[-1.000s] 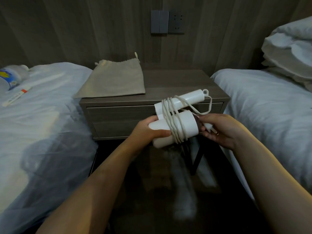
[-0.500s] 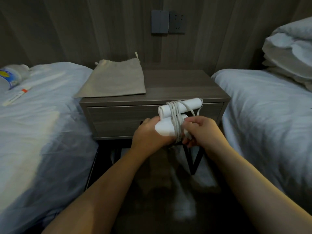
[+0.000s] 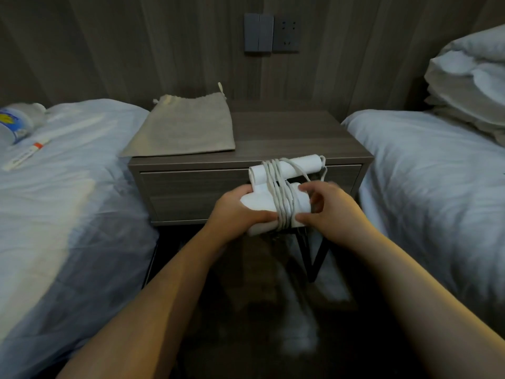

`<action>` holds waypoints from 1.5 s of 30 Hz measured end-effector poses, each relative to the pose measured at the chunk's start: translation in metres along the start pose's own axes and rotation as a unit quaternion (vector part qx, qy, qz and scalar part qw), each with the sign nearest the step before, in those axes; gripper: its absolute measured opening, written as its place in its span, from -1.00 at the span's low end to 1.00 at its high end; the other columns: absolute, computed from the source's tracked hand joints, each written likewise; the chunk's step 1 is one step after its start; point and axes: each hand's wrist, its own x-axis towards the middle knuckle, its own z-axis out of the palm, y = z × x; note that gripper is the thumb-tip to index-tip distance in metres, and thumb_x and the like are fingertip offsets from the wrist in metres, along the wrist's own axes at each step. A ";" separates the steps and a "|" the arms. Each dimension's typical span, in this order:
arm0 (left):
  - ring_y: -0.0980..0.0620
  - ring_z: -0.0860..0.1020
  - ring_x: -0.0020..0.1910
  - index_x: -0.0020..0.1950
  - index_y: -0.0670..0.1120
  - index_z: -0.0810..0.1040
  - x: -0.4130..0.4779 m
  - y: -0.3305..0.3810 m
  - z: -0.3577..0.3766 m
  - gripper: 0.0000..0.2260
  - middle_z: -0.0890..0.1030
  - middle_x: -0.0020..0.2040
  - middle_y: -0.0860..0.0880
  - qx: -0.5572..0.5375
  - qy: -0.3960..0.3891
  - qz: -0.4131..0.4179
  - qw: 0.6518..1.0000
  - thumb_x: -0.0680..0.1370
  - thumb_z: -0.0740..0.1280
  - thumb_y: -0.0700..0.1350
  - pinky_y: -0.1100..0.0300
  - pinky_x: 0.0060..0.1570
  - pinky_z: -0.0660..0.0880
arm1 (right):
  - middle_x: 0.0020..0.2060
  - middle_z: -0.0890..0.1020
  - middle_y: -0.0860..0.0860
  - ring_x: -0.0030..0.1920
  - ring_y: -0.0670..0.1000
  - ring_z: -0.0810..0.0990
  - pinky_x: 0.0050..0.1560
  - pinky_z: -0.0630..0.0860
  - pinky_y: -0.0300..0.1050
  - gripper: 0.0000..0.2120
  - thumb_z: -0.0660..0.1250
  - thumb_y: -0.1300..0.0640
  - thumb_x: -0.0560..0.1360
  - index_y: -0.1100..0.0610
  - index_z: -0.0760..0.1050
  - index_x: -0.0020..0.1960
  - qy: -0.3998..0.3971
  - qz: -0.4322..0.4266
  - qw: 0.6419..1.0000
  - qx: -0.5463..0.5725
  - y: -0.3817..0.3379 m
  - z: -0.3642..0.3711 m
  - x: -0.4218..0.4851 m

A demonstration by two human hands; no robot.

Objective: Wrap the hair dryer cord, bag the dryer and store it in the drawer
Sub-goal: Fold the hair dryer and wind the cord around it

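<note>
I saw the hair dryer (image 3: 262, 206) held in the air in front of the closed drawer (image 3: 196, 187), just below the nightstand's (image 3: 287, 135) front edge and toward its right corner. It was smooth white plastic, two rounded cylinders lying side by side, the thinner one above the thick barrel. The pale rubbery cord (image 3: 281, 198) ran round both in several tight parallel coils, with one loose loop hanging off the thin cylinder's right end. My left hand (image 3: 235, 212) gripped the barrel's left end, thumb laid along its near side and the other fingers wrapped behind it. My right hand (image 3: 328, 212) was clenched over the barrel's right end, its fingers (image 3: 314, 187) curled across the top just beside the coils and the thumb pressed against the lowest turns. That hand was blurred, so I could not tell whether it also held the plug. The bag (image 3: 185, 129), a flat beige cloth pouch with a gathered drawstring mouth, lay on the nightstand's back left corner, its near corner hanging over the left edge. The nightstand was grey wood grain on thin dark metal legs. White rumpled bedding flanked it on both sides.
</note>
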 end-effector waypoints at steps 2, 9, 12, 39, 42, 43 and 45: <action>0.23 0.48 -0.09 0.09 0.13 0.49 0.002 0.000 -0.004 -0.55 0.53 -0.07 0.18 0.027 -0.011 0.010 1.000 0.27 0.55 -0.07 0.42 -0.24 0.39 | 0.08 0.38 -0.01 0.05 -0.03 0.45 0.09 0.38 -0.21 -0.35 0.52 0.10 0.30 0.00 0.36 0.33 0.005 -0.011 0.999 -0.033 -0.004 -0.003 -0.002; 0.07 0.53 0.07 0.16 0.07 0.50 -0.001 0.002 -0.010 -0.48 0.56 0.07 0.07 0.091 -0.086 0.054 0.991 0.24 0.57 -0.09 0.19 0.01 0.49 | 0.53 -0.13 0.06 0.52 0.13 -0.19 0.50 -0.12 0.17 0.24 0.56 -0.22 0.09 -0.07 -0.15 0.52 -0.026 -0.041 0.980 -0.194 0.000 -0.008 0.001; 0.08 0.51 0.08 0.15 0.12 0.48 -0.002 0.002 -0.009 -0.45 0.54 0.09 0.08 0.101 -0.095 0.070 0.988 0.22 0.58 -0.10 0.13 0.03 0.51 | 0.52 -0.01 0.07 0.52 0.12 -0.08 0.48 -0.12 0.26 0.32 0.54 -0.28 0.05 -0.10 -0.28 0.51 -0.094 -0.032 0.976 -0.194 0.010 -0.003 0.005; -0.10 0.46 0.21 0.52 0.11 -0.17 -0.010 0.002 0.029 -0.18 0.25 0.48 -0.14 -0.420 -0.058 -0.129 0.897 0.47 0.34 -0.08 -0.06 0.13 0.46 | 0.04 0.53 -0.04 0.01 -0.02 0.51 0.00 0.42 -0.11 -0.28 0.54 -0.16 0.19 0.07 0.38 0.23 -0.030 0.091 0.994 0.047 0.032 -0.004 0.016; -0.10 0.48 0.21 0.51 0.14 -0.18 -0.013 0.005 0.036 -0.19 0.30 0.45 -0.13 -0.385 -0.076 -0.106 0.914 0.51 0.31 -0.23 -0.06 0.18 0.44 | 0.09 0.56 -0.01 0.06 0.01 0.54 0.08 0.48 -0.05 -0.21 0.51 -0.25 0.15 0.07 0.38 0.26 -0.008 0.124 0.991 0.051 0.032 -0.005 0.017; -0.09 0.50 0.20 0.51 0.16 -0.18 -0.014 0.005 0.037 -0.17 0.37 0.40 -0.10 -0.365 -0.080 -0.104 0.922 0.50 0.32 -0.24 -0.11 0.22 0.41 | 0.10 0.58 0.00 0.07 0.02 0.56 0.09 0.49 -0.04 -0.21 0.51 -0.27 0.14 0.07 0.39 0.24 -0.004 0.133 0.990 0.054 0.032 -0.005 0.017; -0.05 0.54 0.15 0.49 0.21 -0.17 -0.015 0.006 0.039 -0.11 0.46 0.31 -0.05 -0.339 -0.082 -0.104 0.932 0.46 0.37 -0.25 -0.22 0.26 0.38 | 0.07 0.58 0.00 0.04 0.02 0.56 0.06 0.49 -0.04 -0.24 0.50 -0.27 0.14 0.08 0.40 0.20 -0.002 0.143 0.988 0.059 0.029 -0.002 0.015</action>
